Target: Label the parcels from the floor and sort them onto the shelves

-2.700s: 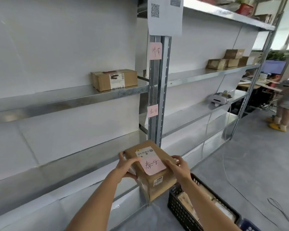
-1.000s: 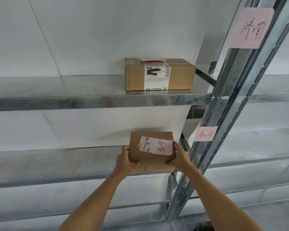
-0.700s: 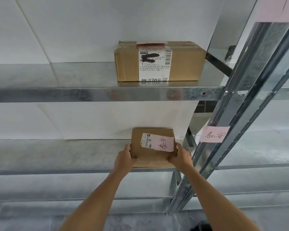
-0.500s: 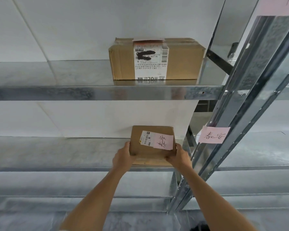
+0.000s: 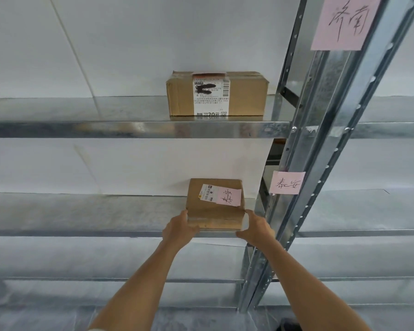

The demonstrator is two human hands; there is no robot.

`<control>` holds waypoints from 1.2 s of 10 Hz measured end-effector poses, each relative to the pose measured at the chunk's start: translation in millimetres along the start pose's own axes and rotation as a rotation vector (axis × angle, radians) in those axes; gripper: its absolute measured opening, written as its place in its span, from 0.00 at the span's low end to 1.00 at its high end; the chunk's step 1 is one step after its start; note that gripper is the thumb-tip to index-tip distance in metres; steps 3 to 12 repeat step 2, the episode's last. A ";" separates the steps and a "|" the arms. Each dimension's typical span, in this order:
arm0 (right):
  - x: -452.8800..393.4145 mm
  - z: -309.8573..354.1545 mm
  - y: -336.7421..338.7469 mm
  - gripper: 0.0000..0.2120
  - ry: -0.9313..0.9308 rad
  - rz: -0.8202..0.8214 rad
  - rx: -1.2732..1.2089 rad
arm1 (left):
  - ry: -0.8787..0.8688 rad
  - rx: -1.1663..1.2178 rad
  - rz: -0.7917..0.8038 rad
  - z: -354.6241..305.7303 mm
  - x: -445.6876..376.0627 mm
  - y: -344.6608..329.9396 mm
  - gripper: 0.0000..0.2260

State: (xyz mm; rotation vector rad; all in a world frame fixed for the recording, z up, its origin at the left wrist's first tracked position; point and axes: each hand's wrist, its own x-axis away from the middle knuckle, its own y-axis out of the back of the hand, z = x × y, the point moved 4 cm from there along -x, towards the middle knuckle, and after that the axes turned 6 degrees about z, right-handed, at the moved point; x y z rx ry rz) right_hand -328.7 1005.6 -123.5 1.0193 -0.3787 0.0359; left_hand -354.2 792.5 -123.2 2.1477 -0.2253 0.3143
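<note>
Parcel: small brown cardboard box with white barcode label and pink handwritten note, flat on middle galvanised steel shelf, at 12 o'clock from hands. Left hand and right hand grasp near corners at 9 and 3 o'clock. Likely light, stiff; side faces best hold. Larger brown box above.

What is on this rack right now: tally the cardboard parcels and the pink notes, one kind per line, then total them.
Cardboard parcels: 2, the larger parcel on the upper shelf and the small parcel between the left hand and right hand.
Pink notes: 3, upper post note, lower post note, parcel note.
Total: 5
</note>
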 end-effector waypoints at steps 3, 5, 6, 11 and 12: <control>55.7 22.8 8.3 0.37 0.071 -0.049 0.089 | -0.099 -0.039 0.030 -11.8 52.9 16.6 0.32; 55.7 22.8 8.3 0.37 0.071 -0.049 0.089 | -0.099 -0.039 0.030 -11.8 52.9 16.6 0.32; 55.7 22.8 8.3 0.37 0.071 -0.049 0.089 | -0.099 -0.039 0.030 -11.8 52.9 16.6 0.32; 55.7 22.8 8.3 0.37 0.071 -0.049 0.089 | -0.099 -0.039 0.030 -11.8 52.9 16.6 0.32; 55.7 22.8 8.3 0.37 0.071 -0.049 0.089 | -0.099 -0.039 0.030 -11.8 52.9 16.6 0.32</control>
